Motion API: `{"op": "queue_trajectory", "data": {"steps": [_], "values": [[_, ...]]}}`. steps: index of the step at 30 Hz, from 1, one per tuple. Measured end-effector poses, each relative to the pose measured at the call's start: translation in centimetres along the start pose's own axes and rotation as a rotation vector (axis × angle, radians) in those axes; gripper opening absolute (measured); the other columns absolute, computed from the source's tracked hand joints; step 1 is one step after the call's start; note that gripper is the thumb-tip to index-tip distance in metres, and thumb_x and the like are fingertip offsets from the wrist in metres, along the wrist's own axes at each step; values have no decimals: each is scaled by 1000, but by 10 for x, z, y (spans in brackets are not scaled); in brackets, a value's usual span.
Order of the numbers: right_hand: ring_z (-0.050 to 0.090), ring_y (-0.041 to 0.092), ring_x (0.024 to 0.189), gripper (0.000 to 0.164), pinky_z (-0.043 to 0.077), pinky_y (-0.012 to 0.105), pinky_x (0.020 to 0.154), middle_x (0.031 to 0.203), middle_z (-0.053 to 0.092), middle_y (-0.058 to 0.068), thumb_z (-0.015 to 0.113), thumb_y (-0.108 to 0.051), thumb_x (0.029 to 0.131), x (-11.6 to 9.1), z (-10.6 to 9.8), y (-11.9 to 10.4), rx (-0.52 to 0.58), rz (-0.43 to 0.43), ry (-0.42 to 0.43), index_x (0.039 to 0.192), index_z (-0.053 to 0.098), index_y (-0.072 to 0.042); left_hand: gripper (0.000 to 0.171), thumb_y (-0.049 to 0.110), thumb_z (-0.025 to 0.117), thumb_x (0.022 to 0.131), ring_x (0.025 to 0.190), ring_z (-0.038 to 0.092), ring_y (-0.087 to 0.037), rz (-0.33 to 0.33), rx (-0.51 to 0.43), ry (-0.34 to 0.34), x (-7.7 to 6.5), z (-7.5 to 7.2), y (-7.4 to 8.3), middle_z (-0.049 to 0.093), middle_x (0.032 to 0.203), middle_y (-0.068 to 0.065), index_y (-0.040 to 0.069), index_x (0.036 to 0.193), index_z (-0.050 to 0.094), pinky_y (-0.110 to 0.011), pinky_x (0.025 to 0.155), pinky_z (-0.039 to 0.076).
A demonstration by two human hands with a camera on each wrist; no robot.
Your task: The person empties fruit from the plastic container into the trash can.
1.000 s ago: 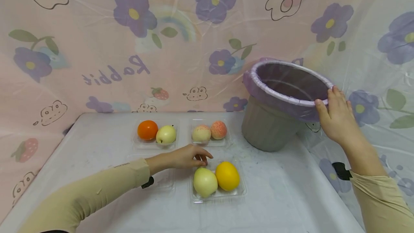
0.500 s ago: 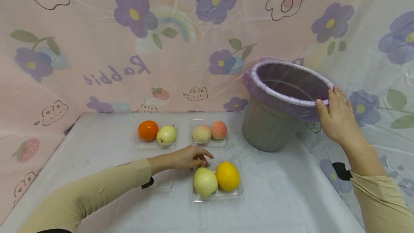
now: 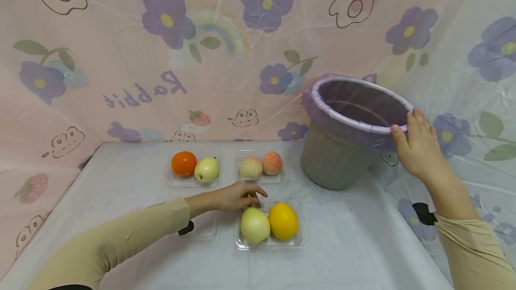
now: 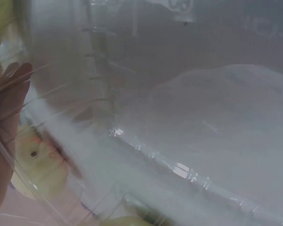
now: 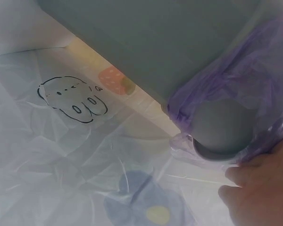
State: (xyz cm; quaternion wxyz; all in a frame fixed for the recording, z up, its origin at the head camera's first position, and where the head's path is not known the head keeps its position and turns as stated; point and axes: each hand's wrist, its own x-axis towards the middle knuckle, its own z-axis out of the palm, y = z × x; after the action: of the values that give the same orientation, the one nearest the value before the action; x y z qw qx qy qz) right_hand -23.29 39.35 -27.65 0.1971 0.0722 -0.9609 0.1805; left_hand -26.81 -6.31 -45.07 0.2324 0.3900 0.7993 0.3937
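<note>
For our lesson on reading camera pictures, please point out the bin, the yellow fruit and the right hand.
Bin (image 3: 336,160): head view, grey outer wall.
Yellow fruit (image 3: 284,221): head view, middle of its visible surface.
Right hand (image 3: 420,149): head view, back of the hand.

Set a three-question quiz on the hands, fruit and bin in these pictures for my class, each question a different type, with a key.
1. Multiple choice: What is the right hand touching?
A) A speckled peach
B) The lined bin
C) The tabletop

2. True or false: The orange fruit shares a clear tray with a stemmed green fruit.

3. Fill in the blank: One pale green fruit lies closest to the left hand. In the head view, the neighbouring fruit just right of it is ____ in colour.

Key: 1. B; 2. True; 3. yellow.
</note>
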Motion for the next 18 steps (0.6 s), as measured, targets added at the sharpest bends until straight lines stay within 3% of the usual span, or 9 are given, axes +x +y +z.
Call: {"op": "queue_trajectory", "data": {"steps": [9, 18], "values": [[0, 60, 151, 83, -6, 73, 120, 164, 4, 42, 22, -49, 113, 0, 0, -1, 9, -6, 19, 153, 13, 23, 32, 8, 53, 109, 66, 56, -10, -59, -126, 22, 1, 0, 5, 76, 114, -6, 7, 139, 64, -23, 57, 53], [-1, 60, 152, 82, -8, 72, 120, 164, 3, 41, 22, -48, 113, 0, 1, 0, 8, -4, 10, 154, 12, 22, 31, 6, 53, 108, 78, 60, -11, -73, -228, 76, 3, 5, 3, 76, 111, -8, 2, 137, 65, -22, 56, 51]]}}
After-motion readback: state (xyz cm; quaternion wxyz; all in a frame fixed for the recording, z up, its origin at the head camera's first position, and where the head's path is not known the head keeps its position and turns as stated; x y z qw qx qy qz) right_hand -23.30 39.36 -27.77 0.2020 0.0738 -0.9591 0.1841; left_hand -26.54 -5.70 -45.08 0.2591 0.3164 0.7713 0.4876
